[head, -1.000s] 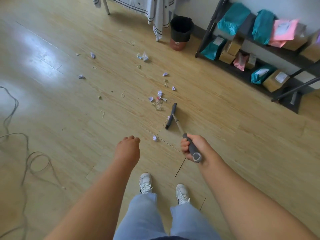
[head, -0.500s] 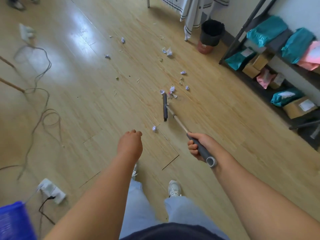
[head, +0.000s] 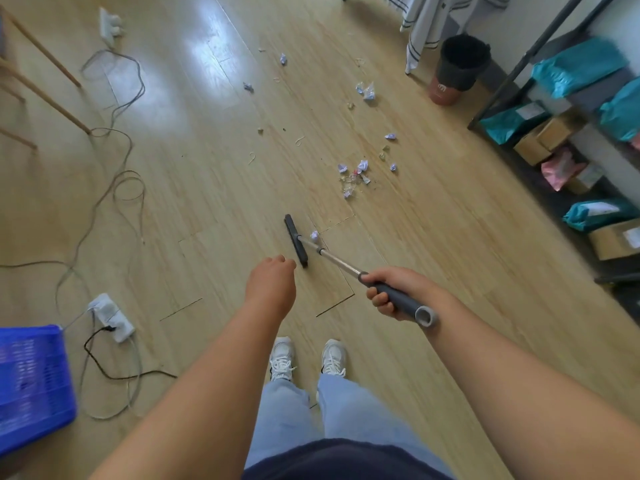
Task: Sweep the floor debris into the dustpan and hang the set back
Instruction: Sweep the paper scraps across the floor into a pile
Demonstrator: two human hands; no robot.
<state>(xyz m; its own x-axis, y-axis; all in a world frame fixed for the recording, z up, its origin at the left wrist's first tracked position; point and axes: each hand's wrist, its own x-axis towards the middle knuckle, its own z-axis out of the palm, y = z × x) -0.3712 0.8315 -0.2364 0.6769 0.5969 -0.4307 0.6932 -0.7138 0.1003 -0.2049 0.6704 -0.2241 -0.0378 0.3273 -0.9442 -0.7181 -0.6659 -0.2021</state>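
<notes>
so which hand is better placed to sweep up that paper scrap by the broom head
Right. The right hand grips the broom by its grey handle, and the broom head sits beside the paper scrap. The left hand hangs loose, holding nothing.

One broom (head: 296,241), two shoes (head: 282,358), two power strips (head: 111,317), one bin (head: 462,65)

Cannot see how the fingers of the left hand (head: 272,285) lie, tucked under. Loses the blurred blue basket (head: 31,386) past the left edge, the shelf rack (head: 491,105) past the right.
</notes>
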